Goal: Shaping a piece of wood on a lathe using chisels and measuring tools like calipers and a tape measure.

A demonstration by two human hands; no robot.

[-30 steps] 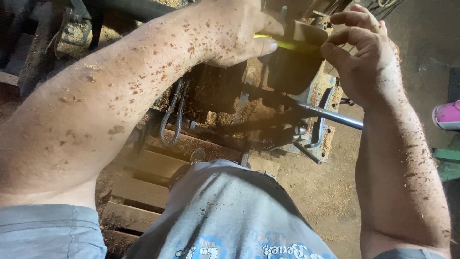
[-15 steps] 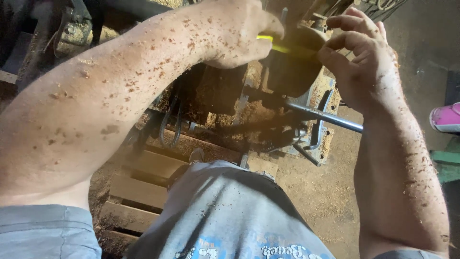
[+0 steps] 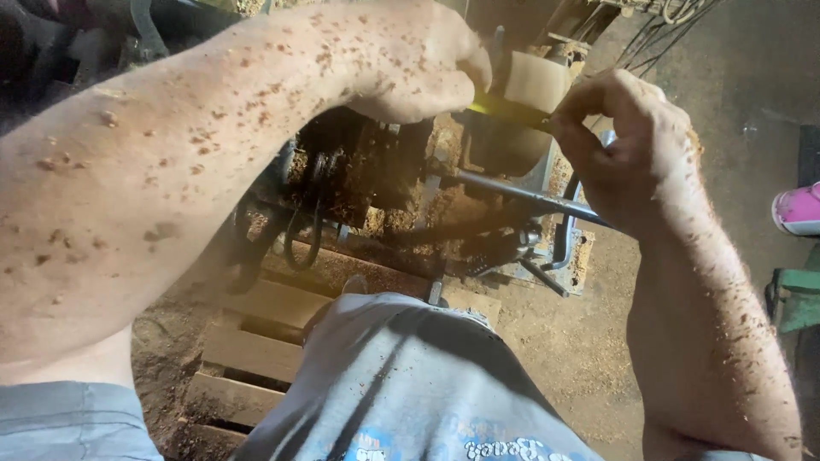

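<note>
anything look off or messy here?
Sawdust everywhere: chips stick to both forearms, the left hand and right hand, and pile on the machine and floor. Nothing looks broken.

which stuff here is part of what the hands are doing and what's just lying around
In use:
left hand
right hand
yellow tape measure blade stretched between them
pale wooden workpiece on the lathe

Lying about:
wooden pallet
sawdust on the floor
pink shoe
green object
</note>
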